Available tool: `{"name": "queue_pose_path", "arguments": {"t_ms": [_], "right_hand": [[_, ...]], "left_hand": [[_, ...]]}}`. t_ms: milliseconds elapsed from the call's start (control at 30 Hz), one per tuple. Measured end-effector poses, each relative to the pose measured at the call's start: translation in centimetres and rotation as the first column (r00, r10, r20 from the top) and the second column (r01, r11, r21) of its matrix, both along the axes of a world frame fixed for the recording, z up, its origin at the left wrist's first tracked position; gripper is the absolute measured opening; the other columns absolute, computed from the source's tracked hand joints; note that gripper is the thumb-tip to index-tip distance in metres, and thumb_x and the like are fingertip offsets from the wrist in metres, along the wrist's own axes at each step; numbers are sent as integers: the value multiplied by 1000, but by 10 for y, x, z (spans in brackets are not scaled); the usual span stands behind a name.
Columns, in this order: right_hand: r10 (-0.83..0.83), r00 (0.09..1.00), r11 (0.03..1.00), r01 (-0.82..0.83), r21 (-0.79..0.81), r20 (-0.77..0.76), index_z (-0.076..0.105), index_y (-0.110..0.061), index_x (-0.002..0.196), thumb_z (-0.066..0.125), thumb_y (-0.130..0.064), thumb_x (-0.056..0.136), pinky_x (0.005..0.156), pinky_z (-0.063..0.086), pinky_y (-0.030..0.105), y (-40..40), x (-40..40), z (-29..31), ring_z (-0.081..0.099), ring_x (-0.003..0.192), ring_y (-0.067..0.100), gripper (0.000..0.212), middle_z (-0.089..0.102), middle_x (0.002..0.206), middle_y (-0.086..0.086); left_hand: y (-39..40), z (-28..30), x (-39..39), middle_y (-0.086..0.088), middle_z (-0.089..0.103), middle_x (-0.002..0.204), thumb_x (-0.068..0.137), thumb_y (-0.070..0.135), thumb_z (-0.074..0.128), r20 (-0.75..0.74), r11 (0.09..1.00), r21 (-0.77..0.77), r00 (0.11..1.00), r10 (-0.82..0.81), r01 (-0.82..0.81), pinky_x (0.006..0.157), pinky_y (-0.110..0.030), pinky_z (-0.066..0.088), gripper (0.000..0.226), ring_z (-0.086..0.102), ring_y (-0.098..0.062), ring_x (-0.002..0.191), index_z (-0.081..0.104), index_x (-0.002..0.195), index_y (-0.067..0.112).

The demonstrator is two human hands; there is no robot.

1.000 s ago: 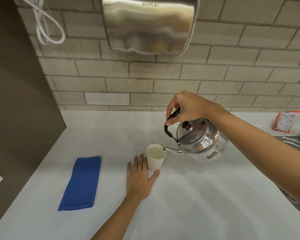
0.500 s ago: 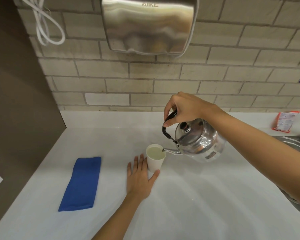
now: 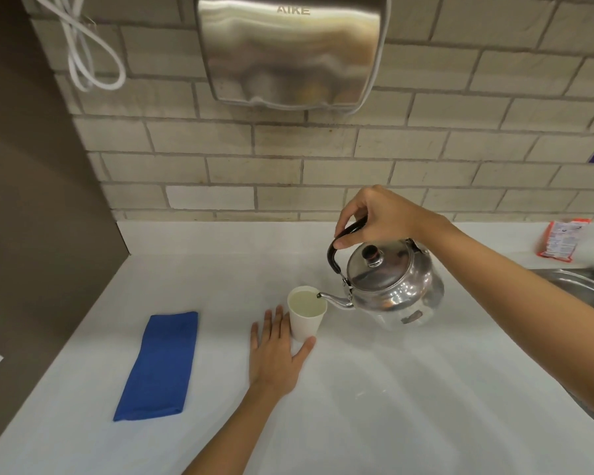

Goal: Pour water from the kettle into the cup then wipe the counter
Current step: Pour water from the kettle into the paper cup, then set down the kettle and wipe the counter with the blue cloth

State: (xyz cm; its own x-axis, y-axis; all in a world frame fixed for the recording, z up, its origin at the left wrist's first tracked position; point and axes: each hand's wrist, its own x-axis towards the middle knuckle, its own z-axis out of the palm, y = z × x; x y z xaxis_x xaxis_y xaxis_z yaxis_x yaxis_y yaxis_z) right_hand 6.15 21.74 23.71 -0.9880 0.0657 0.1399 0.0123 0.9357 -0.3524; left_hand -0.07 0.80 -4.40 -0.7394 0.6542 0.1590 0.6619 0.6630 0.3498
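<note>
A white paper cup (image 3: pixel 306 322) stands on the white counter (image 3: pixel 391 389), nearly full of water. My right hand (image 3: pixel 378 214) grips the black handle of a shiny steel kettle (image 3: pixel 391 289), held above the counter and tilted left, its spout tip over the cup's right rim. My left hand (image 3: pixel 276 354) lies flat on the counter with fingers spread, thumb and forefinger bracketing the base of the cup. A folded blue cloth (image 3: pixel 160 365) lies on the counter to the left.
A steel hand dryer (image 3: pixel 288 49) hangs on the brick wall above, with a white cable (image 3: pixel 90 56) looped to its left. A brown side panel (image 3: pixel 31 217) bounds the counter's left. A steel sink (image 3: pixel 580 289) and an orange packet (image 3: pixel 563 240) are at right.
The kettle has risen slightly and tipped back toward level, its spout still at the cup's rim. My left hand and the cloth have not moved.
</note>
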Motion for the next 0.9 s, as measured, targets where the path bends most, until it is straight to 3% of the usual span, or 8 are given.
{"name": "queue_pose_path", "arguments": {"t_ms": [67,200,267,367,467,700,900], "right_hand": [[-23,1000,993,20,-116,-19,82,-29,81,86,-48,67,62,51,35,12,8,-5,67,62,28,23,76,70,7],[-125,992,942,112,-316,-21,82,-17,74,90,-29,69,55,44,8,40,20,-15,64,53,-1,16,75,60,-9],[-180,984,908,171,-382,13,80,-18,68,91,-30,67,49,36,5,54,22,-20,53,44,-3,17,67,50,-12],[-260,965,862,254,-438,48,79,-11,70,90,-42,60,49,31,14,73,23,-25,42,48,6,34,58,56,3],[-314,946,824,311,-473,75,79,-7,76,89,-39,64,51,35,14,89,21,-33,46,50,2,35,57,61,5],[-415,906,746,393,-537,87,79,-3,86,88,-19,73,83,51,24,115,5,-59,62,78,14,22,69,69,1],[-456,883,729,441,-523,110,79,0,93,89,-22,72,97,50,40,123,-10,-65,62,91,24,32,70,91,19]], "left_hand": [[0,0,0,0,13,163,90,72,18,6,1000,-1,1000,1,-1,123,-43,-1,85,-1,-17,151,11,153,16],[0,0,1,1,12,164,90,71,17,-1,1000,-11,1000,-5,5,123,-43,-1,84,-2,-17,151,10,153,16],[-1,1,1,1,13,164,90,71,17,-3,1000,-15,1000,-7,7,123,-43,0,84,-2,-17,151,10,153,16],[-2,3,1,1,12,164,91,70,17,3,1000,-17,1000,-10,10,122,-43,0,83,-2,-17,151,9,153,16],[-3,5,3,1,11,164,91,71,14,19,1000,-9,1000,-11,11,123,-43,-2,83,-3,-17,151,7,153,16],[-3,6,2,2,10,164,88,72,7,34,1000,-13,999,-10,11,122,-43,-2,85,-4,-15,151,7,153,17],[-2,2,2,2,10,164,87,73,4,17,1000,-10,1000,-12,12,122,-41,-4,87,-5,-15,151,6,154,17]]}}
